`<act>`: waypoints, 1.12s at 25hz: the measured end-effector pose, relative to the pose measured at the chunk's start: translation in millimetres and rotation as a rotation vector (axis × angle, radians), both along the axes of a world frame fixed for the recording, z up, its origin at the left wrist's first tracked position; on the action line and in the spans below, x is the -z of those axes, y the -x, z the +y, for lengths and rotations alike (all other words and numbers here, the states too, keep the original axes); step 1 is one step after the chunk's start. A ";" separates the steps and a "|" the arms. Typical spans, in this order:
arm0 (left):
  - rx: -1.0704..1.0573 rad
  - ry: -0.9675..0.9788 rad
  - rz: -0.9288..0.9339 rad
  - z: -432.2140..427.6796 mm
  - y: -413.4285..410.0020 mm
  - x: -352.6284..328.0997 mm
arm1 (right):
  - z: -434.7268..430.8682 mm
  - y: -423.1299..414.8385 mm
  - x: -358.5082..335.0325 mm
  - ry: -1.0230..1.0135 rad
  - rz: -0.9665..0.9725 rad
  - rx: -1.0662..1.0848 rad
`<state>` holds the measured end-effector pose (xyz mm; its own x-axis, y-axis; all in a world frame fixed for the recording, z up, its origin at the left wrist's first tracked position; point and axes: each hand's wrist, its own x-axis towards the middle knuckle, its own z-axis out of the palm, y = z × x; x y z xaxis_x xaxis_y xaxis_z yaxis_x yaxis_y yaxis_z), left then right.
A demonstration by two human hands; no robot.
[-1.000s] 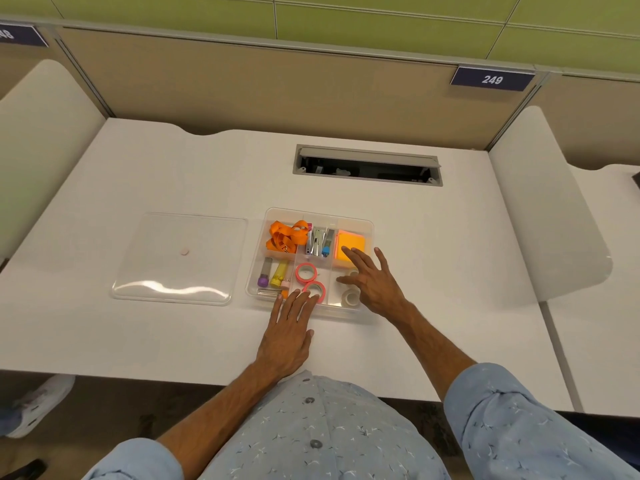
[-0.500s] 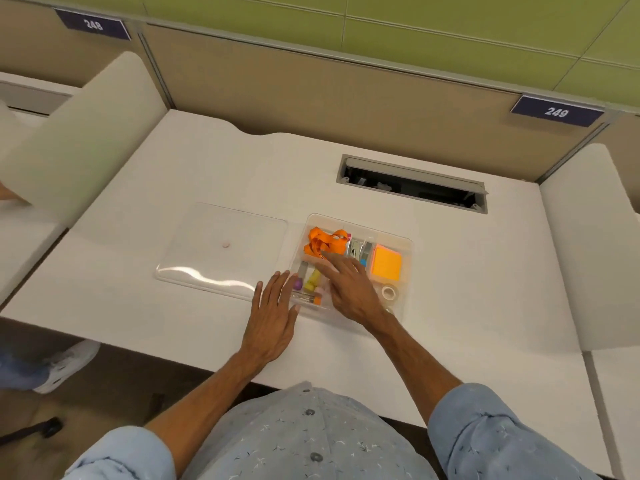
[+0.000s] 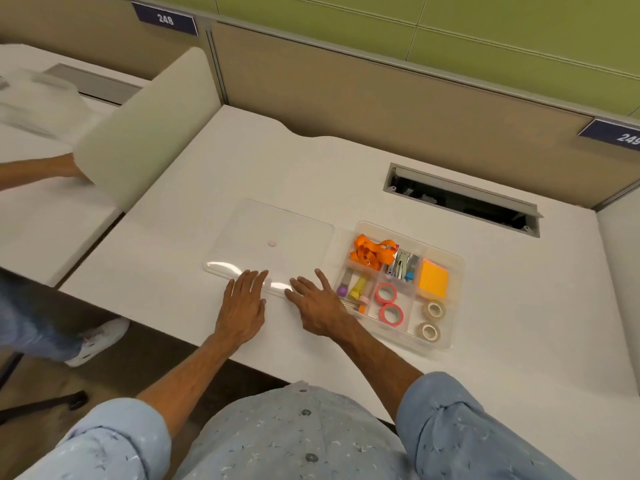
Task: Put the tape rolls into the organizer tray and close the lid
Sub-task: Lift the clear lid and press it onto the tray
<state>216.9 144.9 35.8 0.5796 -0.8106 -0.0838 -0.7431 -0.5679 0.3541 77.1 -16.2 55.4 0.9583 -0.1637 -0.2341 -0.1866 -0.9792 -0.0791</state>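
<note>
Left hand (image 3: 242, 306): flat, fingers spread, empty, fingertips on the near edge of the clear lid (image 3: 270, 242). Right hand (image 3: 317, 304): flat, fingers spread, empty, fingertips at the lid's near right corner, just beside the organizer tray (image 3: 446, 341). Lid: flat on the surface (image 3: 519, 341), left of the tray, off it. Tray: open, toward the surface's near edge. Pink tape rolls (image 3: 386, 293), two, middle near compartment. Clear tape rolls (image 3: 433, 310), two, right near compartment. Orange sticky notes (image 3: 433, 278), behind the clear rolls.
</note>
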 end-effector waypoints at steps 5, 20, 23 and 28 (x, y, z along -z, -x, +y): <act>0.036 0.013 0.006 3.9 -16.6 1.7 | 20.4 -5.0 11.8 -0.032 0.070 0.077; 0.132 0.345 -0.227 21.8 -52.5 15.7 | -25.5 3.2 -13.1 -0.030 -0.081 0.111; 0.123 0.472 -0.247 17.0 -64.4 8.9 | -40.7 -3.5 -23.4 -0.056 -0.144 0.174; 0.086 0.580 -0.423 -13.4 -69.7 -19.9 | -50.9 -15.0 -38.9 -0.247 -0.457 0.347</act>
